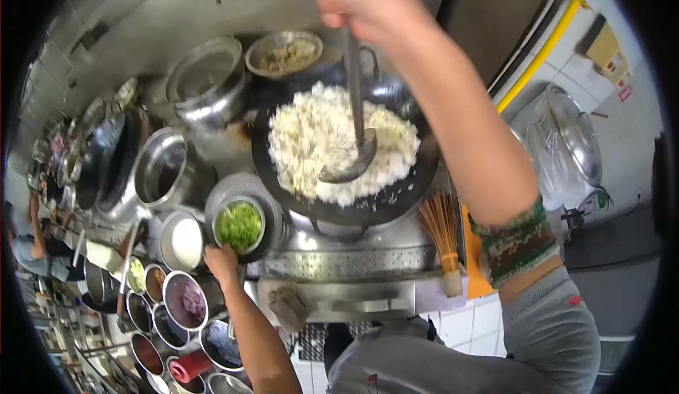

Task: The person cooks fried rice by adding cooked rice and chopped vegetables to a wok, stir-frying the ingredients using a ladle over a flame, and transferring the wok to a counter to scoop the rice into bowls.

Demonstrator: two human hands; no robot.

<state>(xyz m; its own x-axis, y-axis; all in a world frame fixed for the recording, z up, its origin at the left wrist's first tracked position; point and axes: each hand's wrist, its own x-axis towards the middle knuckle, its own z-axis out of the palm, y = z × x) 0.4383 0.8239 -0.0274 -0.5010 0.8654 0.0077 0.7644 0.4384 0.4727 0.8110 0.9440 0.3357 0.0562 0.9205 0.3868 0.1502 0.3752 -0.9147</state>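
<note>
My right hand (361,5) is closed around the upper handle of a long metal ladle (350,164), high over the wok. The ladle's bowl rests in a mound of white rice with pale yellow bits (308,136), which fills much of the black wok (332,213). At the lower left, my left hand (222,264) has curled fingers at the lower edge of a small metal bowl (262,228) of chopped greens (239,226). Its fingertips are partly hidden. Close beside those fingers is a metal container (167,242) holding something white.
A lidded pot (205,76) and a bowl of food (284,53) stand behind the wok. A bamboo brush (444,238) and a folded cloth (286,308) lie along the front edge. Several ingredient containers, one with chopped purple pieces (189,300), crowd the lower left. Another person (42,245) stands far left.
</note>
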